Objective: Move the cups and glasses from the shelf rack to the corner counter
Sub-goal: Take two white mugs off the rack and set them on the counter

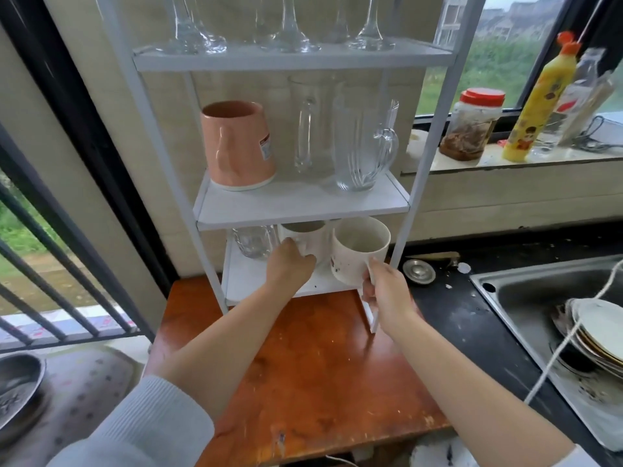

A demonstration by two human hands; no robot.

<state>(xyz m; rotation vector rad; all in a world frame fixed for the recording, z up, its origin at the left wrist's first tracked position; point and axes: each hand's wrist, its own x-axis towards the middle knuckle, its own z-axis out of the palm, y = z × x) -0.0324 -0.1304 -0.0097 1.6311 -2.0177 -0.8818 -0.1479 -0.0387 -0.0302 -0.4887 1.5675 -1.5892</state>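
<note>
A white shelf rack (pixel 303 207) stands on a brown wooden top (pixel 313 365). My right hand (pixel 387 294) grips the handle of a white speckled mug (pixel 357 251), tilted and lifted at the bottom shelf's right edge. My left hand (pixel 290 264) reaches into the bottom shelf and closes on the handle of a second white mug (pixel 305 234). A small glass mug (pixel 253 241) sits to the left of it. The middle shelf holds a pink cup (pixel 236 143) and two tall glass jugs (pixel 364 139). Stemmed glasses (pixel 290 32) stand on the top shelf.
A black counter (pixel 465 318) runs to the right, with a steel sink (pixel 556 298) holding stacked plates (pixel 596 332). A jar (pixel 472 124) and bottles (pixel 536 106) stand on the window sill. A metal bowl (pixel 17 382) sits at the lower left.
</note>
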